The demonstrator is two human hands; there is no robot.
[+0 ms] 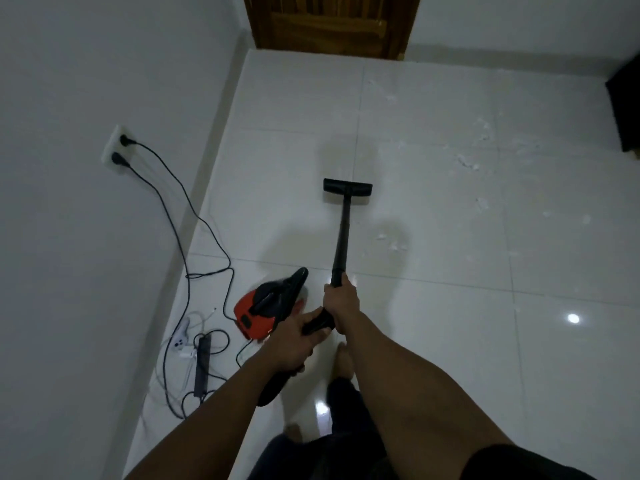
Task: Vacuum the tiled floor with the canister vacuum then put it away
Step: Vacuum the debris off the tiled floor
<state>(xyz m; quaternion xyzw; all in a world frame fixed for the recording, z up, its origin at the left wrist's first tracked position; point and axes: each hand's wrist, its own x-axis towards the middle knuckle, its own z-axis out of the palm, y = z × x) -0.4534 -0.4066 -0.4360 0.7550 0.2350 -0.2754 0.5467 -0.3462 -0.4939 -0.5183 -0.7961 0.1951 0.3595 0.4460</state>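
R hand (341,301) grips wand (341,233) near end, L hand (294,342) grips hose (318,322) behind it. Nozzle (347,186) flat on tile floor (450,306), canister (258,315) to the left. White bits (467,161) at right, door (332,26) ahead.

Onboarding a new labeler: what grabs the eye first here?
The left hand and right hand grip the black wand at centre, floor head on the white tiles ahead. Red canister sits to their left, cables running to a wall socket. White debris litters the tiles at right.

Both hands — left hand (294,341), right hand (341,301) — grip the vacuum wand (341,233).
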